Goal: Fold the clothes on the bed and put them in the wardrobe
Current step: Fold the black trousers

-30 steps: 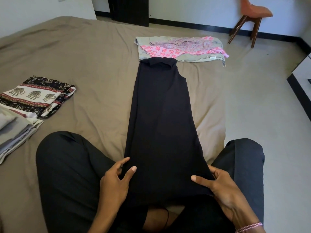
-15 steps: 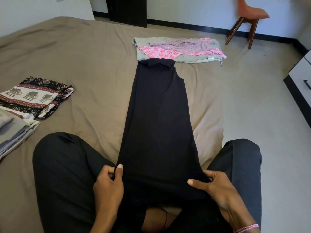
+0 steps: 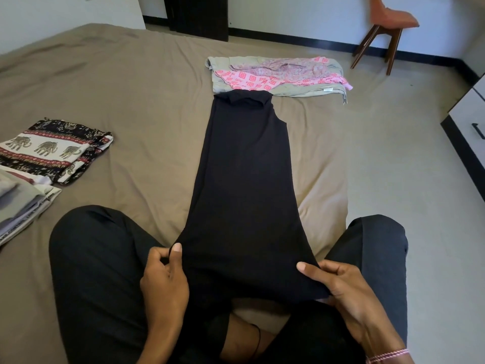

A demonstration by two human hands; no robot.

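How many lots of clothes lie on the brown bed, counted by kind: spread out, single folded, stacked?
Spread out (long black sleeveless garment): 1
Single folded (black and white elephant-print cloth): 1
Stacked (grey and white folded stack, left; pink-patterned heap on grey-green cloth, far): 2
Total: 4

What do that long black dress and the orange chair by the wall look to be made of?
The black dress seems a soft, matte knit fabric: it lies limp and sags where the left hand and right hand pinch its hem. The orange chair has a smooth seat, likely moulded plastic, perhaps upholstery; its slanted legs look like dark-stained wood.
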